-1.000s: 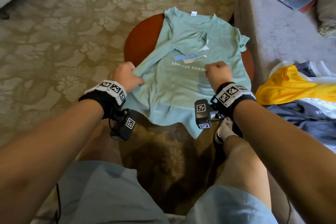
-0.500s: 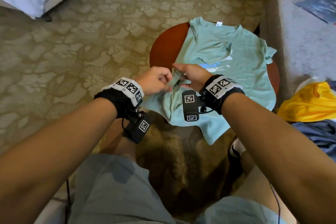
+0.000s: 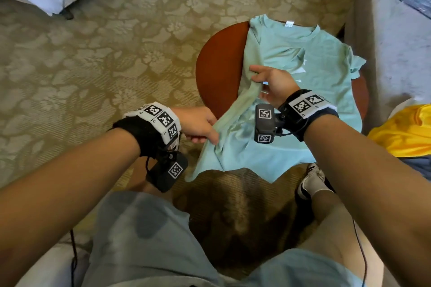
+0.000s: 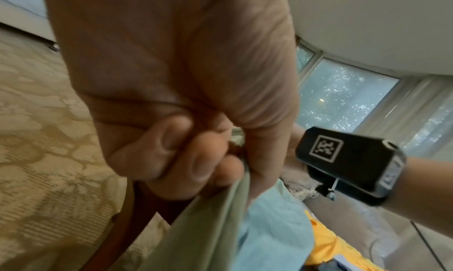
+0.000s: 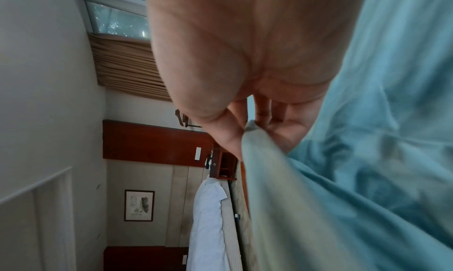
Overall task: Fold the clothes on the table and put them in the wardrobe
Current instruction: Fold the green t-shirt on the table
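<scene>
Blue-green shirt (image 3: 310,72) spread on the round table (image 3: 217,81), neck far away, bottom edge hanging near the knees. Left side of the shirt lifted into a long ridge, running near to far. Left hand (image 3: 200,127) curled tight on the near end; right hand (image 3: 271,84) pinching the far end with thumb and fingers. Rest of the shirt lying to the right of both hands. Probably next: swinging that edge rightward over the middle. Yellow top (image 3: 405,133) waiting off to the right.

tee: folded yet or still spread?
Mostly spread. The tee lies open on the table, collar and far sleeve flat; only its near side edge is lifted, pinched by the left hand and right hand.
</scene>
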A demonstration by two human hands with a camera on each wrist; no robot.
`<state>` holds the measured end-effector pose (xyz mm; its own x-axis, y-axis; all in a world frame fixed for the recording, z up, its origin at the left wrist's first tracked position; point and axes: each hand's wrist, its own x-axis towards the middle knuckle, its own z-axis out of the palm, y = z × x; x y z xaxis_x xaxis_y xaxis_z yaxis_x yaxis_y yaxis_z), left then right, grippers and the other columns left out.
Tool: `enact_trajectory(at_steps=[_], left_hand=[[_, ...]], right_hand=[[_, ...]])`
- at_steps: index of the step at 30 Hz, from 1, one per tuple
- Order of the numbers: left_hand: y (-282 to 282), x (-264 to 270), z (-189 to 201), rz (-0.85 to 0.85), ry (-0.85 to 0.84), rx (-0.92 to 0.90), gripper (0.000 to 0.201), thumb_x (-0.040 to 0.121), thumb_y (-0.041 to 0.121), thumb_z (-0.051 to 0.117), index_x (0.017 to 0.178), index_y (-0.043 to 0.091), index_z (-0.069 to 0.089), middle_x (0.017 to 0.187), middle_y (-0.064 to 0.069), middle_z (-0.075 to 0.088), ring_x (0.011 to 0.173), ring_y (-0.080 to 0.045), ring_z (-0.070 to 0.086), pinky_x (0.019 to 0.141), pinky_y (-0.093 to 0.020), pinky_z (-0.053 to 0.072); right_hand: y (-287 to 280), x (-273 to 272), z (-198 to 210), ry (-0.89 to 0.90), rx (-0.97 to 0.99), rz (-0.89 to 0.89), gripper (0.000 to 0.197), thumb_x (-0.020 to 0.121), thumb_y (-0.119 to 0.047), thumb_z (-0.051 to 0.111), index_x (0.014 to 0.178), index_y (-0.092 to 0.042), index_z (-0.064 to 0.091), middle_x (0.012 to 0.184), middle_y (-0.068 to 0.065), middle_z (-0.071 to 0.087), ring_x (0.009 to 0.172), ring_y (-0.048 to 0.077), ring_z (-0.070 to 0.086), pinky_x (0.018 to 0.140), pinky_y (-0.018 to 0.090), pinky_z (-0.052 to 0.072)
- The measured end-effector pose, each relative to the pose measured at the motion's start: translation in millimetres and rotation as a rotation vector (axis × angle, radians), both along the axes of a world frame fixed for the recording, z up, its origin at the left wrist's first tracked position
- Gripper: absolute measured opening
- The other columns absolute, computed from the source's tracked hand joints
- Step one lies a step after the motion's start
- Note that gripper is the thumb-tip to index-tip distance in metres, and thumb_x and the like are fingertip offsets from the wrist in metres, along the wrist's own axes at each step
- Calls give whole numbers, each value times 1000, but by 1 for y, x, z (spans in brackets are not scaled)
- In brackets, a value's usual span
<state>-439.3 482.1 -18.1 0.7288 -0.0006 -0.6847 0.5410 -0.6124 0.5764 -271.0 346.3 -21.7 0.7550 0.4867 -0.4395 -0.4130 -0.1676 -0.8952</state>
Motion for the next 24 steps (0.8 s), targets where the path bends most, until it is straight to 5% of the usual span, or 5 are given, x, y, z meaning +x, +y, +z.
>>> enact_trajectory(at_steps=[7,11,14,19,24], left_hand=[[-22,9,-16,-33,77,-93,41,85,49,66,69,12,57,57,3,56,46,-9,45,46,-20,36],[-11,23,-30,383,-135,18,30,87,34,68,75,8,61,69,-7,63,60,-18,56,54,-26,46],[-16,26,-38,447,-213,143,35,81,31,73,60,10,55,60,-4,56,62,-21,56,63,-30,46],[-31,17,-53,700,-199,-204,40,66,20,83,76,15,45,87,-4,55,89,-21,58,92,-42,50],[-35,4,-53,709,-151,-361,49,74,5,80,105,17,43,112,-10,58,105,-25,60,92,-39,50]], right_hand=[[-27,7,-28,-142,-253,-85,48,84,12,55,122,-15,65,74,-1,60,54,8,55,51,17,48],[-39,11,-39,-174,-328,-65,32,80,8,65,107,-7,68,74,7,65,78,23,64,86,37,58],[-41,10,-39,-141,-326,-77,17,79,5,68,72,-10,66,77,8,70,81,24,69,86,42,59],[-38,7,-40,-117,-301,-44,17,72,-14,78,85,-5,71,95,8,75,91,21,72,87,35,59],[-32,1,-47,-159,-344,14,25,72,-11,81,91,0,69,95,10,74,91,27,72,91,41,57]])
